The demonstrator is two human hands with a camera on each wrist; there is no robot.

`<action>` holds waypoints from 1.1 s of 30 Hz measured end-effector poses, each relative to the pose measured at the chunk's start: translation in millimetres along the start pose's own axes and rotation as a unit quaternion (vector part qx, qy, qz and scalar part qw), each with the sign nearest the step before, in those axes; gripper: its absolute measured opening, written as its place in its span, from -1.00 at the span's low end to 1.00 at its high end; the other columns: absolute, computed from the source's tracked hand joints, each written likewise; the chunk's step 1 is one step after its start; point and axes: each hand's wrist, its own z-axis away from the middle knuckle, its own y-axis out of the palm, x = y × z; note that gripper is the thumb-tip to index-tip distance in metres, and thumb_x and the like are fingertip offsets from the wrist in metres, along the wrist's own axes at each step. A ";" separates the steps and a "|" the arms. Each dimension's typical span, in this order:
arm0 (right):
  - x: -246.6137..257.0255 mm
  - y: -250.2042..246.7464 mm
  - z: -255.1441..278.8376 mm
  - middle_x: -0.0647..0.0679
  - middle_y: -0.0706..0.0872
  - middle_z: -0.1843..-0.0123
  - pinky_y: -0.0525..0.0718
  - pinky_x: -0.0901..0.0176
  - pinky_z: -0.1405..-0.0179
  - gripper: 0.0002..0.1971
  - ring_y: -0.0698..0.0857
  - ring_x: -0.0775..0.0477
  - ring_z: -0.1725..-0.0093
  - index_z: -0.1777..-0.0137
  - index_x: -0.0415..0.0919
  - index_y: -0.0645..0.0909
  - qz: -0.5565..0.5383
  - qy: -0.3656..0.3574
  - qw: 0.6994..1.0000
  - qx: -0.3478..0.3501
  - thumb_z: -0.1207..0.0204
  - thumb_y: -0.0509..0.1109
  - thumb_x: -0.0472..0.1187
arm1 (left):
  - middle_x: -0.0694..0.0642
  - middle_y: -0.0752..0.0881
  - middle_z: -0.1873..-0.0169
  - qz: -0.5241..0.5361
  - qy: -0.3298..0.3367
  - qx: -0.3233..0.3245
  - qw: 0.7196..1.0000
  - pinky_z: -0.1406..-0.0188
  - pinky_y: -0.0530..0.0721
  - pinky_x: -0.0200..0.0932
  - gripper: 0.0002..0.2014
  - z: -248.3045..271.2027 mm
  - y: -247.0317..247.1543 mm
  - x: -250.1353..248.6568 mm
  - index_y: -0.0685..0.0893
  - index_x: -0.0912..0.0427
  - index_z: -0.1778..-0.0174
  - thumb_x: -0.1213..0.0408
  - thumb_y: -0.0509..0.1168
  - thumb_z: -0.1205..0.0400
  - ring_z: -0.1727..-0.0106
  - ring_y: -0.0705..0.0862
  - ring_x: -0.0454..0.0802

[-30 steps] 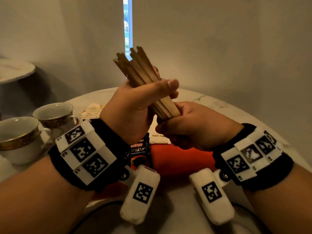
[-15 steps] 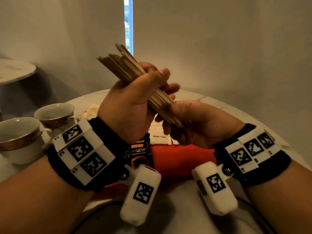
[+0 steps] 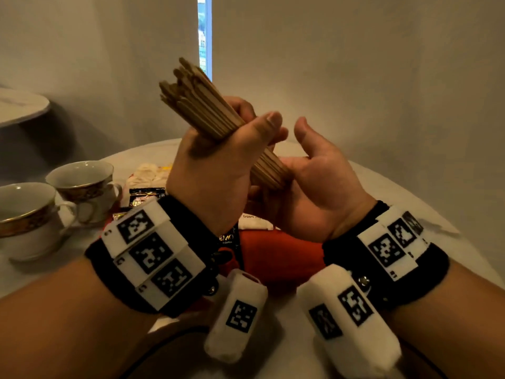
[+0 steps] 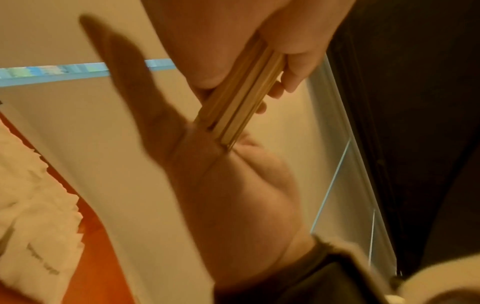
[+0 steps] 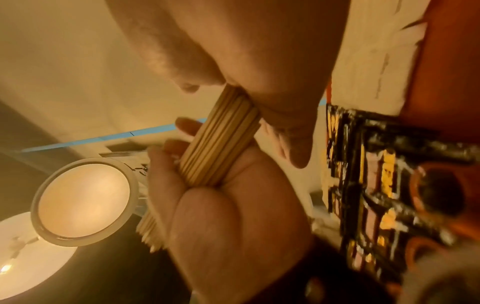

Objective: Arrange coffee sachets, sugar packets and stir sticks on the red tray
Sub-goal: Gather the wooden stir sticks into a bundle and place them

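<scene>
In the head view, a thick bundle of flat wooden stir sticks is grasped in the curled fingers and thumb of the left hand, held tilted in the air above the red tray. The bundle's lower end is pressed against the palm of the right hand, whose fingers are released and spread. White sugar packets and a black coffee sachet are seen lying on the red tray. Two gold-rimmed white teacups are set left of the tray.

In the left wrist view, the sticks are met end-on by the flat, blurred right palm.

In the right wrist view, the sticks are seen clamped under the left hand; black sachets lie on the tray.
</scene>
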 end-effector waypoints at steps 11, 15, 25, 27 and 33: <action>0.8 -8.8 -3.1 -0.39 0.61 -0.49 0.57 -0.38 -0.45 -0.06 0.64 -0.36 -0.44 -0.60 -0.36 0.42 0.076 -0.030 0.997 -0.008 -0.58 0.05 0.49 | 0.16 0.65 0.41 -0.008 -0.034 -0.007 0.999 0.22 0.73 0.09 -0.81 3.9 3.3 3.2 0.58 0.11 0.33 0.40 0.41 -0.55 0.24 0.72 0.15; 23.2 -19.4 2.4 -0.18 0.81 -0.01 0.73 -0.01 0.08 -0.12 0.82 -0.13 0.00 -0.44 -0.26 0.56 0.247 -0.164 0.948 -0.113 -0.45 0.21 0.51 | 0.12 0.59 0.48 -0.084 -0.144 0.040 0.985 0.37 0.65 -0.04 -0.81 8.2 6.2 -1.5 0.60 0.16 0.33 0.38 0.45 -0.56 0.44 0.61 0.06; 15.9 -10.7 13.2 -0.66 0.62 -0.24 0.57 -0.45 -0.38 -0.68 0.61 -0.65 -0.32 -0.01 -0.27 0.63 0.432 -0.175 0.885 0.005 -0.30 0.59 -0.21 | 0.14 0.65 0.46 -0.114 -0.319 0.173 0.925 0.41 0.70 -0.08 -0.75 25.6 15.1 10.6 0.78 0.08 0.31 0.53 0.37 -0.54 0.46 0.66 0.04; 14.7 -11.4 11.8 -0.76 0.54 -0.26 0.51 -0.50 -0.40 -0.73 0.57 -0.70 -0.34 0.01 -0.30 0.60 0.423 -0.161 0.892 0.009 -0.33 0.56 -0.29 | 0.15 0.63 0.47 -0.101 -0.330 0.161 0.925 0.44 0.69 -0.10 -0.76 26.9 17.1 12.5 0.76 0.12 0.33 0.54 0.37 -0.53 0.47 0.65 0.02; 32.1 -15.1 19.7 -0.25 0.75 -0.28 0.63 -0.41 -0.38 -0.37 0.72 -0.31 -0.31 -0.19 -0.04 0.69 0.534 -0.168 0.826 -0.071 -0.28 0.54 0.39 | 0.14 0.62 0.44 -0.136 -0.390 0.162 0.896 0.37 0.65 -0.10 -0.84 26.7 15.5 15.6 0.64 0.20 0.33 0.39 0.42 -0.56 0.43 0.64 0.05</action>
